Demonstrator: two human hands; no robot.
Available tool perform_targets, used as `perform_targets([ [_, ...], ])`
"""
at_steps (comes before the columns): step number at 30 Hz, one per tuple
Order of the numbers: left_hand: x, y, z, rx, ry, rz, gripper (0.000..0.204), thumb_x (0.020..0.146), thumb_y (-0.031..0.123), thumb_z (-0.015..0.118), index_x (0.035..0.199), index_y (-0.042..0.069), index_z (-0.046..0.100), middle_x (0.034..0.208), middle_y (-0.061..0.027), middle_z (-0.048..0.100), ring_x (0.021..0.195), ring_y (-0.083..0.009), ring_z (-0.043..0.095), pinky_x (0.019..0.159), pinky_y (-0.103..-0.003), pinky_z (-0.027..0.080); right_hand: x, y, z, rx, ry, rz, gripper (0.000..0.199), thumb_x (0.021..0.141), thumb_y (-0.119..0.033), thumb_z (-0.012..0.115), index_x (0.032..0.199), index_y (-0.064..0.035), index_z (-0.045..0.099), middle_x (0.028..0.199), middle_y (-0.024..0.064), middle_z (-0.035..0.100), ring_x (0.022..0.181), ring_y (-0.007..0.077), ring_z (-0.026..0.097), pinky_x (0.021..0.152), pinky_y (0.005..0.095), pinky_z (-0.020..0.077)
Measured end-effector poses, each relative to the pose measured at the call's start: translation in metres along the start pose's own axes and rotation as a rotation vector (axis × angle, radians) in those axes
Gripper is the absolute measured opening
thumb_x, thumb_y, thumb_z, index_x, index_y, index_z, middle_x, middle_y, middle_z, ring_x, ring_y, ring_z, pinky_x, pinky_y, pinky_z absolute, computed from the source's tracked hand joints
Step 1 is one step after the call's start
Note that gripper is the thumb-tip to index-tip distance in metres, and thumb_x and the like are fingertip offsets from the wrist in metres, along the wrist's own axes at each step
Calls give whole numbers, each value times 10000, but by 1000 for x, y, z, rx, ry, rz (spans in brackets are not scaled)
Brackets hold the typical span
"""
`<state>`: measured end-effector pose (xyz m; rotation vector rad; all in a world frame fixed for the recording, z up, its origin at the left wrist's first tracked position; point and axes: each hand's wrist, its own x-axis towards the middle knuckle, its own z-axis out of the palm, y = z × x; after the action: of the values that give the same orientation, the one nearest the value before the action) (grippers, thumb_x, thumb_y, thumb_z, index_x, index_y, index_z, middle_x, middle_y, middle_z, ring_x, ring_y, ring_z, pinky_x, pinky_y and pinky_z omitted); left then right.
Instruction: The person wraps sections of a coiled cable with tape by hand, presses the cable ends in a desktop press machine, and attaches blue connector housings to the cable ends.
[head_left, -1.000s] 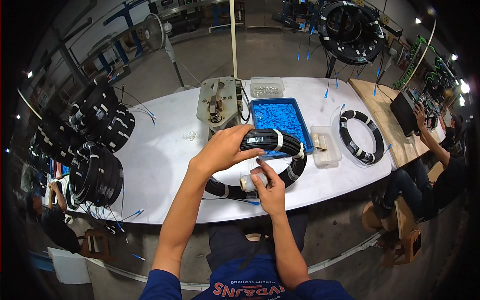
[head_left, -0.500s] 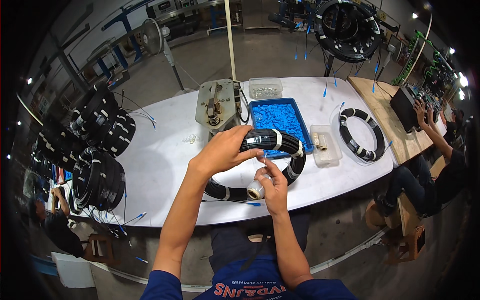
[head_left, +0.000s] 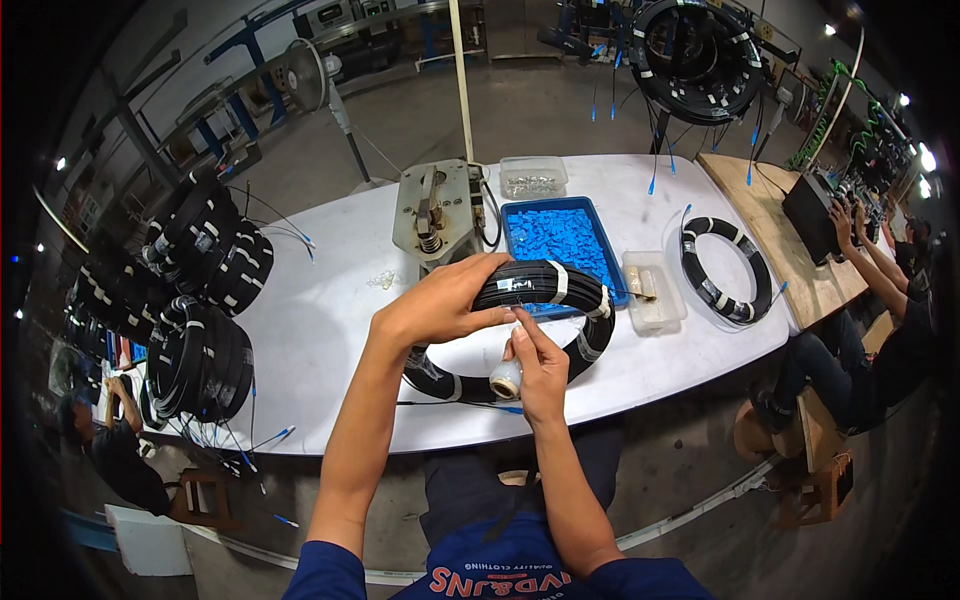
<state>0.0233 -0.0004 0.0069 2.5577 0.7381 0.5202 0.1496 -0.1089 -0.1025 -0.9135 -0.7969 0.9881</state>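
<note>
Left hand (head_left: 440, 305): my grip is wrapped over the top of the black cable coil (head_left: 520, 325), fingers curled round the bundle, lifting its near-left arc off the bench (head_left: 330, 330).
Right hand (head_left: 540, 370): my fingertips pinch at the coil's inner edge just under the left hand, and a small white tape roll (head_left: 505, 378) sits tucked against my palm.
Coil: it stands tilted in front of me over the bench's near edge, bound with white tape bands, its lower arc near or on the bench top; I cannot tell which.
In the way: my left hand covers the coil's upper left, and the coil hides the front rim of the blue tray (head_left: 560, 235).
Blue tray: just behind the coil, filled with small blue plastic pieces.
Clear box (head_left: 650, 290): right of the tray, holding a few small parts too small to tell.
Clear tub (head_left: 533, 177): farther back, with pale small bits inside.
Metal press tool (head_left: 435, 210): left of the tray, upright lever and spring on a grey plate.
Second coil (head_left: 725, 268): lies flat at the bench's right, well apart from mine.
Stacked coils (head_left: 195, 300): piled at the bench's left end, blue-tipped leads hanging.
Hanging coils (head_left: 695, 55): far back, partly cut off by the top edge.
Another person (head_left: 880, 300): sits at the wooden table (head_left: 790, 260) on the right, hands on a dark box.
</note>
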Motion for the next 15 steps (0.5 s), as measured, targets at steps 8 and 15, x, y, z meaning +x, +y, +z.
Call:
perform_targets([
  [8,-5,-3,2,-27,12,-22,599,812,238,722,1301,-17,487,1127,-220,617,1031,-347,617,896,-397,489,-2,3,9,-103,75,-40,355,965,-191,623,1261,5,624,786,-1,602,726,57,533,697,209,436],
  [15,-4,-8,3,-68,24,-12,592,803,234,728,1285,-25,503,1098,-213,631,1005,-328,626,874,-387,498,-12,16,-7,68,-13,-52,258,957,-198,628,1097,18,650,969,53,641,922,110,565,865,257,433],
])
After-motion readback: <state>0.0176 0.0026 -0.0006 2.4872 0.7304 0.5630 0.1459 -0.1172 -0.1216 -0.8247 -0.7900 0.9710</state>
